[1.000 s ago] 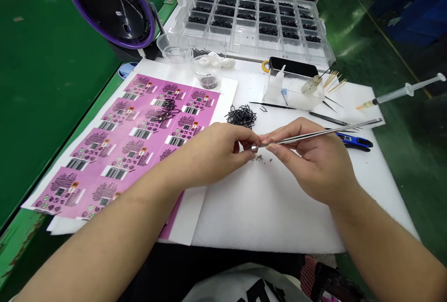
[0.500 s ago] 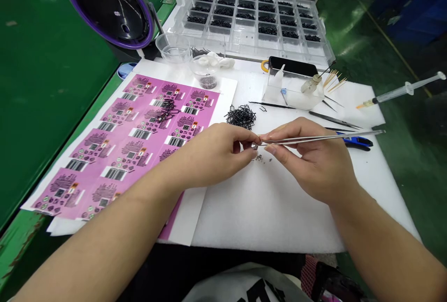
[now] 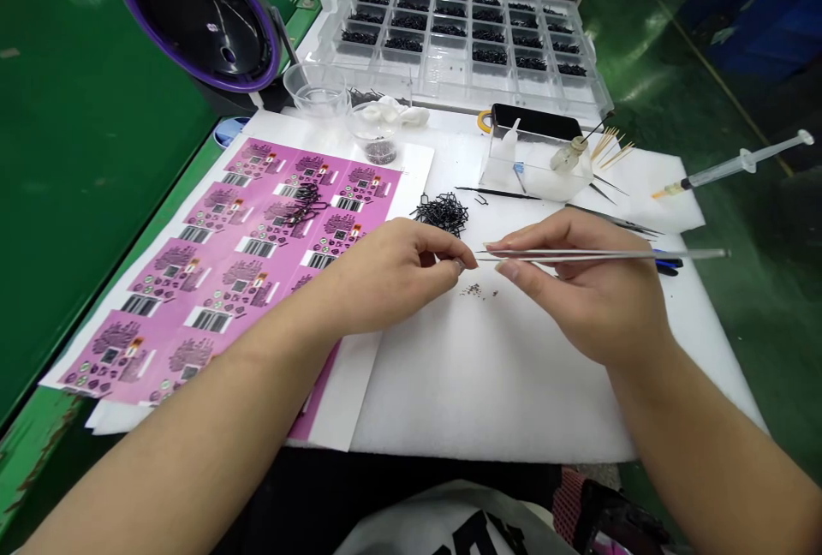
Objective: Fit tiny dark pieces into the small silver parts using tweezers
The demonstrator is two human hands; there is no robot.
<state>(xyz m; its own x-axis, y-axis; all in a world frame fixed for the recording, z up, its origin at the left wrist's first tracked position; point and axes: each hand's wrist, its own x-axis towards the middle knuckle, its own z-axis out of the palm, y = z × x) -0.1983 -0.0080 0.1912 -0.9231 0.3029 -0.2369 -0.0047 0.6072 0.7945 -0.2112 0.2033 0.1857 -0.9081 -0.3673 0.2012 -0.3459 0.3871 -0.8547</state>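
My right hand point(image 3: 591, 289) grips a pair of metal tweezers point(image 3: 610, 254) between thumb and fingers, their thin tips pointing left. Just short of those tips, my left hand point(image 3: 398, 272) is closed in a pinch; whatever its fingertips hold is too small or hidden to make out. Below the fingertips lies a scatter of tiny bits point(image 3: 475, 290) on the white foam sheet point(image 3: 481, 384). Behind my left fingers sits a pile of small black bent pieces point(image 3: 442, 214).
A pink label sheet point(image 3: 218, 281) with more black pieces point(image 3: 305, 204) lies left. At the back stand a compartment box point(image 3: 446, 67), a fan point(image 3: 199, 15) and clear cups point(image 3: 316, 91). A phone point(image 3: 536, 121), a clear holder point(image 3: 536, 170) and a syringe point(image 3: 732, 168) are farther right.
My right hand and the tweezers have drawn slightly right, opening a small gap from my left fingertips. The left fingers have curled down, and the shiny bit seen between them is now hidden.
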